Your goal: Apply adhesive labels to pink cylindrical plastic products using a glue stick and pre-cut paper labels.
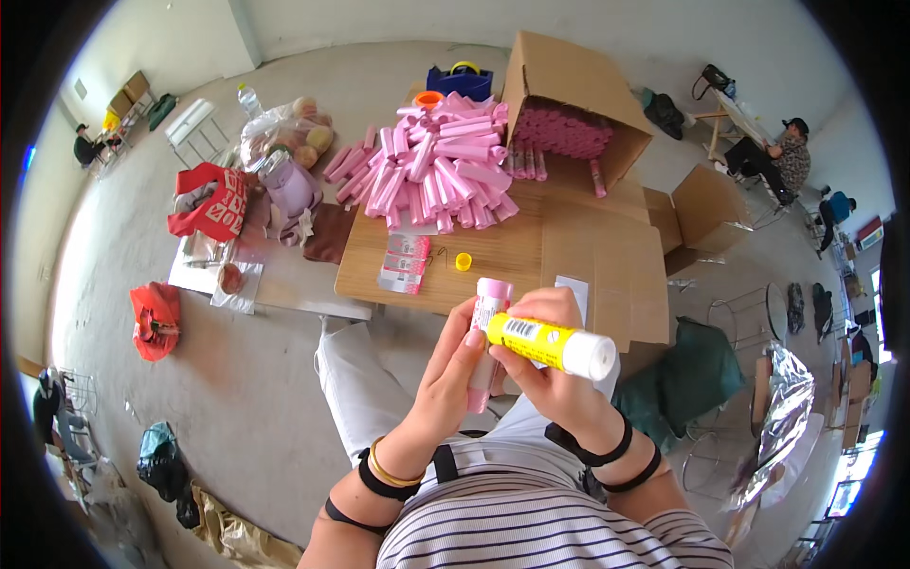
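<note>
My left hand (444,368) grips a slim pink tube (494,288) that stands nearly upright in front of my lap. Closed around a yellow glue stick (542,343) with a white base, my right hand (567,406) holds it slantwise. The stick's front end meets the side of the pink tube; my fingers partly cover that contact. A yellow cap (464,261) rests on the wooden table (517,270) just beyond my hands. Left of it lies a sheet of pink and white labels (405,262). A big heap of pink tubes (431,161) covers the table's far side.
A tipped cardboard carton (573,81) packed with tubes stands at the back right, beside a tape dispenser (462,80). Flattened cardboard (602,261) covers the table's right part. Bags, including a red one (209,202), crowd a bench on the left. Another person (773,161) sits far right.
</note>
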The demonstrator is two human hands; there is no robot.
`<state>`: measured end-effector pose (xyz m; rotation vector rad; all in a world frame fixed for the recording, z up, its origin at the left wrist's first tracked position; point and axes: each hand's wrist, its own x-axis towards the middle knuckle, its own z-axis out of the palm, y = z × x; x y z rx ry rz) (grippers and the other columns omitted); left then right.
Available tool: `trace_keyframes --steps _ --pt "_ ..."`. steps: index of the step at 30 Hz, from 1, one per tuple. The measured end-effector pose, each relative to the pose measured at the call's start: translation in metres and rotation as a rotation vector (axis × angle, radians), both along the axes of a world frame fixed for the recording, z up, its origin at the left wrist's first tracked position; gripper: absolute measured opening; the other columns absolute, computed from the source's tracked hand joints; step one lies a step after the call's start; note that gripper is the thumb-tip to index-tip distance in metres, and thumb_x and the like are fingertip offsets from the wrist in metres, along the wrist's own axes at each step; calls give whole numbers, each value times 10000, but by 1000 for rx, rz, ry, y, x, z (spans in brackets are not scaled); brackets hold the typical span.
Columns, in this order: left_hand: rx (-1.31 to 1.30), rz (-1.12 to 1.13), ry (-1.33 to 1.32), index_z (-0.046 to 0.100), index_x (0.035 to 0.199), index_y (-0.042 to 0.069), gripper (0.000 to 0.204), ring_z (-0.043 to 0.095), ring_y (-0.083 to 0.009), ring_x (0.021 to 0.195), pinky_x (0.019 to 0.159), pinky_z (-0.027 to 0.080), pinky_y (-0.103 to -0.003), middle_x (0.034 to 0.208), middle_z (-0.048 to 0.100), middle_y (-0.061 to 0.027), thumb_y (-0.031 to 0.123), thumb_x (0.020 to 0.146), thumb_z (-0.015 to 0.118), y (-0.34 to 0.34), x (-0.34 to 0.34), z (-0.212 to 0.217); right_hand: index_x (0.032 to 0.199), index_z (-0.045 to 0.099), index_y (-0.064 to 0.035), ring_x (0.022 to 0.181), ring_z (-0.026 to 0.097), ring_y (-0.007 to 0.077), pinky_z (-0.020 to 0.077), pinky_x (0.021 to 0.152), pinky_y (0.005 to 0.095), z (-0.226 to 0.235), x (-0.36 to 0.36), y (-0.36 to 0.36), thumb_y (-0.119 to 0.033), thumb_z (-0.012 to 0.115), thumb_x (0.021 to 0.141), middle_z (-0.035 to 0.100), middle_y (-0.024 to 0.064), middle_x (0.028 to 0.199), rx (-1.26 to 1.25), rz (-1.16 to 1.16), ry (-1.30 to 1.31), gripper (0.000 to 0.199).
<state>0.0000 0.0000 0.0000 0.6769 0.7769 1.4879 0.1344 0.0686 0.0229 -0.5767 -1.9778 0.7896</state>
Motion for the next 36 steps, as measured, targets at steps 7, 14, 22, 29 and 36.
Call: trace_keyframes --steps 7,14,22,29,36 --pt "29 -81 75 365 1396 17 482 474 -107 752 668 392 -243 960 531 -44 297 1007 419 -33 16 23 1065 537 0 908 574 237 475 746 330 23 19 -3 -31 689 844 537 123 1013 -134 -145 217 269" --pt "71 -95 -27 385 1384 10 509 469 -114 707 621 378 -238 908 539 -62 333 993 436 -45 21 45 1100 534 -14 902 564 280 477 746 374 60 36 -42 -47 734 799 529 145 1025 232 -6 40 362" --pt "140 -82 102 379 1388 7 515 483 -120 709 633 387 -239 907 544 -69 342 1000 426 -53 29 46 1038 560 -3 878 560 249 460 772 355 76 47 -33 -90 728 824 540 132 994 176 -110 133 286" --pt "159 -97 28 371 1395 9 522 469 -120 689 616 384 -244 894 541 -66 351 1002 410 -50 27 49 1058 555 3 925 560 188 467 795 312 77 52 -26 -64 697 846 555 99 1055 -43 -187 434 263" --pt "90 -3 -37 352 1422 43 506 506 -88 789 649 410 -224 1005 559 -29 328 1007 398 -49 31 54 1049 575 -21 878 573 275 477 746 354 70 34 -60 -111 794 763 569 124 986 140 -34 99 371"
